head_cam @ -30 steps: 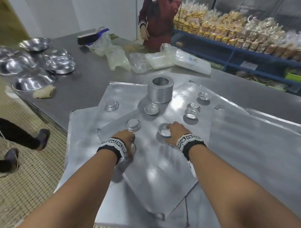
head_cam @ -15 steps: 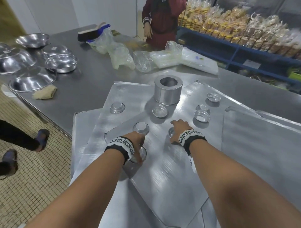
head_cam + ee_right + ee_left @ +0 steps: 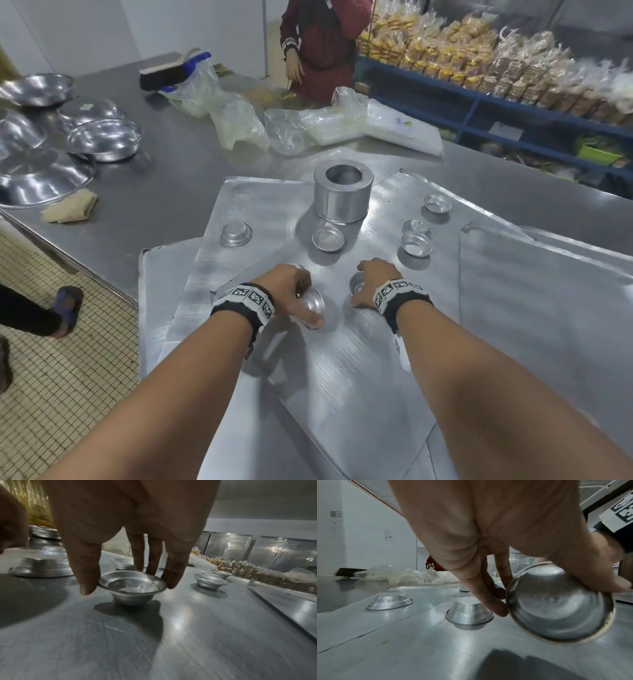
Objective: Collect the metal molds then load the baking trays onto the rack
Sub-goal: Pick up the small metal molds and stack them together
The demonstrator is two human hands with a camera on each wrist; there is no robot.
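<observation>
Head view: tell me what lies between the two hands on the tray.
Nothing but bare tray lies between the left hand and right hand; each grips its own small mold.

At the upper left of the frame, large shiny metal bowls (image 3: 104, 138) and lids sit on the steel table (image 3: 164, 178), with a beige cloth (image 3: 70, 207) beside them. Crumpled clear plastic bags (image 3: 236, 120) and a black brush (image 3: 164, 75) lie along the far edge. A person in dark red (image 3: 325, 48) stands behind. Upper right, blue shelves (image 3: 513, 116) carry bagged baked goods (image 3: 479, 51).
</observation>
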